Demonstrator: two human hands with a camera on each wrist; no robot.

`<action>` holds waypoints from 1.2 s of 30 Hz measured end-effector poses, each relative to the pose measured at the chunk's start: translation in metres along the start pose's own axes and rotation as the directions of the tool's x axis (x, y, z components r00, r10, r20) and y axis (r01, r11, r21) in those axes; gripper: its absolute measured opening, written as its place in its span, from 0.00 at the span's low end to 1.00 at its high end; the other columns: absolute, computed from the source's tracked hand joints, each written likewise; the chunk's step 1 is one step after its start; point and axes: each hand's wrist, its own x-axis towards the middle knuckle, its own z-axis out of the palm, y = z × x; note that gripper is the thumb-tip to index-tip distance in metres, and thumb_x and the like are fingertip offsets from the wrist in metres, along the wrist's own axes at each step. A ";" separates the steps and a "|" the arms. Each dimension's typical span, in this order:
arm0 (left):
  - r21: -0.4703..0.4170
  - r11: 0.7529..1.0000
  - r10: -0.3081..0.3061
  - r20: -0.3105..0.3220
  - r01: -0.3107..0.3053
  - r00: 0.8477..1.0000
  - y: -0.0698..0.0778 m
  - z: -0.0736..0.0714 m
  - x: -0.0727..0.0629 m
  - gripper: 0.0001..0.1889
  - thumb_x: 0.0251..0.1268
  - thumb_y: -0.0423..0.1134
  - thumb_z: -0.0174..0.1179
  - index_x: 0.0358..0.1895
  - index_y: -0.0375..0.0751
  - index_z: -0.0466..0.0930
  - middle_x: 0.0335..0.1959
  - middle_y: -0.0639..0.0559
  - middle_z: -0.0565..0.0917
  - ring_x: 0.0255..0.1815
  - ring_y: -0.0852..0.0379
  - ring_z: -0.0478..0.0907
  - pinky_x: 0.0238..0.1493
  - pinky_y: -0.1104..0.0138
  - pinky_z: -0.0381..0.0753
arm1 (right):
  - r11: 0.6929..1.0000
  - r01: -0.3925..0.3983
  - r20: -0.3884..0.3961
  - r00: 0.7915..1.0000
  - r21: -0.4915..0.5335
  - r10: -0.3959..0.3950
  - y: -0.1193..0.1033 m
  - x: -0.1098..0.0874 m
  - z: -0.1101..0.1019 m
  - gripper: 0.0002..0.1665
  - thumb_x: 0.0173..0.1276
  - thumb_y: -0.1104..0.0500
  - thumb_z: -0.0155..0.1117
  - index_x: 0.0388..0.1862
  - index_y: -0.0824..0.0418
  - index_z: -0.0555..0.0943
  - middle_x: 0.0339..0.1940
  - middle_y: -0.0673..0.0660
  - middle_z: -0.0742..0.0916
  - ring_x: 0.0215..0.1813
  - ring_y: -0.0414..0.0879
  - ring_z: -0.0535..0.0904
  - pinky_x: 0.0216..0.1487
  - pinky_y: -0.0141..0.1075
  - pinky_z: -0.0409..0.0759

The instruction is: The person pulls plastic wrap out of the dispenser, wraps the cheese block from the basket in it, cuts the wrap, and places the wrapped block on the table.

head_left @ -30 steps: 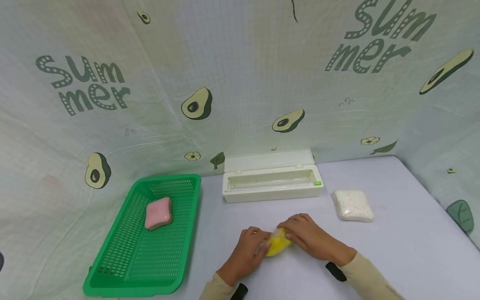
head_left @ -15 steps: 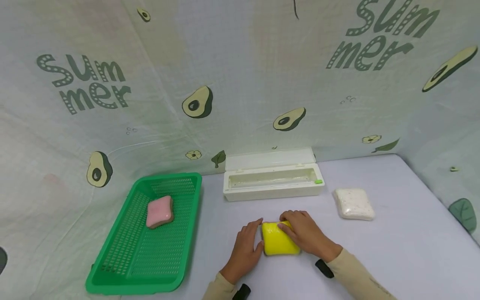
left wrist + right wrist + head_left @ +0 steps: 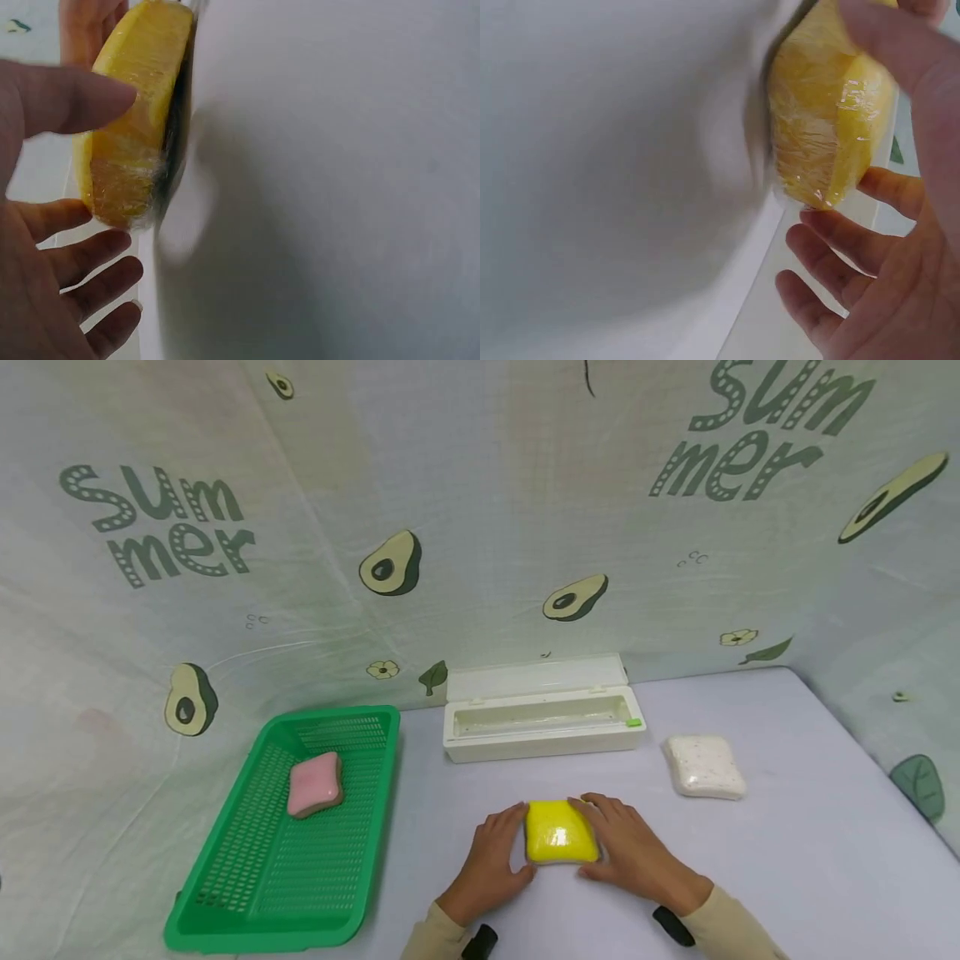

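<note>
A yellow block wrapped in clear film point(image 3: 558, 832) lies on the white table in front of me, smooth and shiny on top. My left hand point(image 3: 489, 864) is at its left side, fingertips right at the far left corner and thumb by the near left corner. At the right side is my right hand point(image 3: 630, 850), its fingertips over the far right corner and the thumb near the lower right corner. Both wrist views show relaxed, spread fingers beside the block's ends. Crinkled film covers the block's end point(image 3: 124, 191) in the left wrist view and its opposite end point(image 3: 814, 150) in the right.
A green basket point(image 3: 378, 827) stands at the left with a pink block point(image 3: 315, 785) inside. Behind the hands is a long white box point(image 3: 540, 748) with its lid point(image 3: 536, 678) raised. A white speckled wrapped block point(image 3: 705, 766) lies at the right.
The yellow block was tilted up with loose film gathered between both hands; now it lies flat, smooth side up. The right thumb has moved off its top to the near right corner.
</note>
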 end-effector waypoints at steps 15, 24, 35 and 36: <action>0.098 0.987 0.135 -0.080 -0.127 0.988 0.034 0.024 0.011 0.41 0.59 0.50 0.80 0.74 0.45 0.72 0.70 0.56 0.78 0.66 0.56 0.71 0.65 0.57 0.71 | 0.997 -0.040 -0.063 0.997 0.064 0.044 0.030 -0.033 -0.015 0.52 0.50 0.56 0.89 0.73 0.61 0.75 0.68 0.60 0.81 0.66 0.59 0.79 0.64 0.61 0.78; 0.146 0.967 0.214 -0.033 -0.207 0.976 0.069 0.045 0.024 0.41 0.63 0.55 0.77 0.75 0.46 0.70 0.70 0.58 0.77 0.65 0.61 0.69 0.62 0.65 0.69 | 0.995 -0.093 -0.095 0.991 0.046 0.097 0.059 -0.065 -0.034 0.52 0.47 0.54 0.90 0.72 0.60 0.76 0.69 0.60 0.82 0.66 0.61 0.78 0.62 0.64 0.77; 0.205 0.934 0.284 0.070 -0.292 0.956 0.107 0.070 0.046 0.38 0.67 0.58 0.72 0.75 0.48 0.70 0.70 0.60 0.75 0.65 0.65 0.68 0.60 0.70 0.67 | 0.983 -0.181 -0.084 0.980 -0.008 0.180 0.100 -0.100 -0.050 0.56 0.41 0.51 0.92 0.70 0.61 0.77 0.66 0.60 0.84 0.61 0.61 0.80 0.57 0.63 0.78; 0.212 0.930 0.291 0.076 -0.301 0.954 0.110 0.073 0.048 0.38 0.68 0.59 0.71 0.76 0.48 0.69 0.70 0.60 0.75 0.65 0.65 0.68 0.60 0.70 0.67 | 0.982 -0.187 -0.087 0.979 -0.018 0.185 0.104 -0.103 -0.052 0.56 0.41 0.51 0.92 0.70 0.61 0.77 0.66 0.60 0.84 0.60 0.61 0.80 0.56 0.63 0.79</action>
